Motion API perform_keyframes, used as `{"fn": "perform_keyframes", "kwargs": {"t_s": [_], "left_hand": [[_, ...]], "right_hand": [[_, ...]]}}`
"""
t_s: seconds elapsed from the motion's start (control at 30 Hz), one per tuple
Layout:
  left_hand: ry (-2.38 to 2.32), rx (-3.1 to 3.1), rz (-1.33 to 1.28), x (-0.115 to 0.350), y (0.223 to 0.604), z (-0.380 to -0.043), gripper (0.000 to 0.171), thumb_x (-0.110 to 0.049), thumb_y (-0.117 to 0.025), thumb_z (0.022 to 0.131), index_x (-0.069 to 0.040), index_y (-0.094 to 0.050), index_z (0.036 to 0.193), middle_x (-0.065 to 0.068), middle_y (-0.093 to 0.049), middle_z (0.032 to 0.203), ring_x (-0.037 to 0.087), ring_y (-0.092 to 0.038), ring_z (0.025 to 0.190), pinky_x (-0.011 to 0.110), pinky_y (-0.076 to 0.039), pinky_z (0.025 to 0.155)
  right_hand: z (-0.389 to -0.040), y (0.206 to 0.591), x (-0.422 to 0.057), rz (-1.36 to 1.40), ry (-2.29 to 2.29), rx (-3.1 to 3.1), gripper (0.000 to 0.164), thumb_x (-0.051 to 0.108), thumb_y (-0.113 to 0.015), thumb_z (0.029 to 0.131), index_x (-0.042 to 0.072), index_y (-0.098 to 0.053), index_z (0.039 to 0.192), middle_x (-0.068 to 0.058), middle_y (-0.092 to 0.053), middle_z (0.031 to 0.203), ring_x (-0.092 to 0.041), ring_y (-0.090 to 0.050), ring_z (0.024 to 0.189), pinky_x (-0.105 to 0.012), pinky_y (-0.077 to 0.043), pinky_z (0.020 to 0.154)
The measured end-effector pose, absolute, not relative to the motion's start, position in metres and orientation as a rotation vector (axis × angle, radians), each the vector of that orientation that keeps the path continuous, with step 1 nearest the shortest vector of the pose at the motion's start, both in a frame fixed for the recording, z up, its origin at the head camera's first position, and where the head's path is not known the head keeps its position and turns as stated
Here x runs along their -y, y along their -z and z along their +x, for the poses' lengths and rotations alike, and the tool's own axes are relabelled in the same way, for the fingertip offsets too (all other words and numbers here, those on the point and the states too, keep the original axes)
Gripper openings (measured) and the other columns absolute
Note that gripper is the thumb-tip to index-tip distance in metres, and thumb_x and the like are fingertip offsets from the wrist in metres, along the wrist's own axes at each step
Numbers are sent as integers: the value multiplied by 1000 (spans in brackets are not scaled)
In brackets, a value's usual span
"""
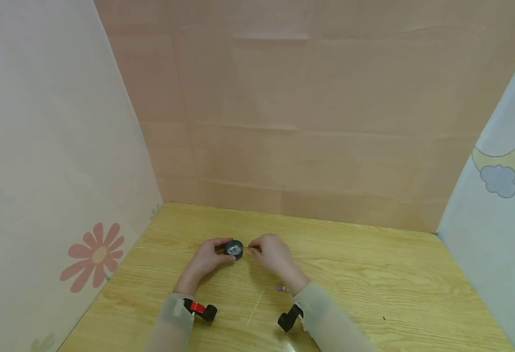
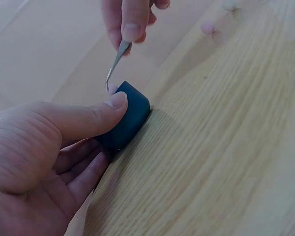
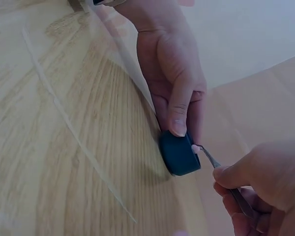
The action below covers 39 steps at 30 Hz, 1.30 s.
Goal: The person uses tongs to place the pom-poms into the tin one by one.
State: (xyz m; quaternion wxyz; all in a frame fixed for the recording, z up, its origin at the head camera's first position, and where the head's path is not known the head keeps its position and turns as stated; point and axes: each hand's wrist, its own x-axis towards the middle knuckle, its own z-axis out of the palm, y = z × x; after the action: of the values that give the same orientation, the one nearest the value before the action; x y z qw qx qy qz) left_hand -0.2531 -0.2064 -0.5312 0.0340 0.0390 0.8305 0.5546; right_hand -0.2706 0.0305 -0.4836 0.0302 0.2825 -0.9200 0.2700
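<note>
My left hand (image 1: 206, 256) holds a small round dark teal container (image 1: 234, 249) low over the table, with the thumb and fingers on its sides. In the right wrist view, the thumb presses on the container wall (image 3: 179, 155). My right hand (image 1: 272, 254) is just right of it, pinching thin metal tweezers (image 3: 211, 158) with a bent tip. At that tip, right at the container's rim, is a small pale pink piece (image 3: 195, 148). The left wrist view shows the tweezers (image 2: 117, 61) coming down from above; the container's inside is hidden there.
A small purple and pink item (image 1: 280, 288) lies on the wooden table (image 1: 372, 274) beside my right wrist. The left wrist view shows a pink ball (image 2: 208, 27) and a paler one (image 2: 229, 5). A pale line (image 1: 255, 308) crosses the tabletop. Walls stand behind and at both sides.
</note>
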Motion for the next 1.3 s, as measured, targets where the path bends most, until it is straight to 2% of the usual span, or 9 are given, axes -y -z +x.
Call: {"fn": "perform_keyframes", "kwargs": {"t_s": [0.3,1.0,1.3], "left_hand": [[-1718,-2547,104,206,533,-255,58,-10,-89,90,-5,-68,144,18,-65,144,34,-65,130,47,-54,106],[-1716,-2548,106,204,534,-252,58,-9,-89,89,-5,-68,143,18,-65,143,34,-65,130,47,-54,106],[-1718,-2552,102,205,531,-253,59,-9,-89,89,-5,-68,144,17,-65,144,34,-65,130,48,-54,107]], "right_hand": [[-274,491,-16,814,-832,2876,13,14,-76,101,13,-86,110,-1,-80,108,-22,-75,101,-44,-62,84],[-266,494,-25,728,-736,2862,11,15,-78,100,16,-86,107,0,-78,103,-19,-74,94,-40,-62,77],[-269,494,-27,736,-771,2891,15,14,-77,99,15,-86,111,0,-80,109,-21,-75,100,-41,-62,80]]}}
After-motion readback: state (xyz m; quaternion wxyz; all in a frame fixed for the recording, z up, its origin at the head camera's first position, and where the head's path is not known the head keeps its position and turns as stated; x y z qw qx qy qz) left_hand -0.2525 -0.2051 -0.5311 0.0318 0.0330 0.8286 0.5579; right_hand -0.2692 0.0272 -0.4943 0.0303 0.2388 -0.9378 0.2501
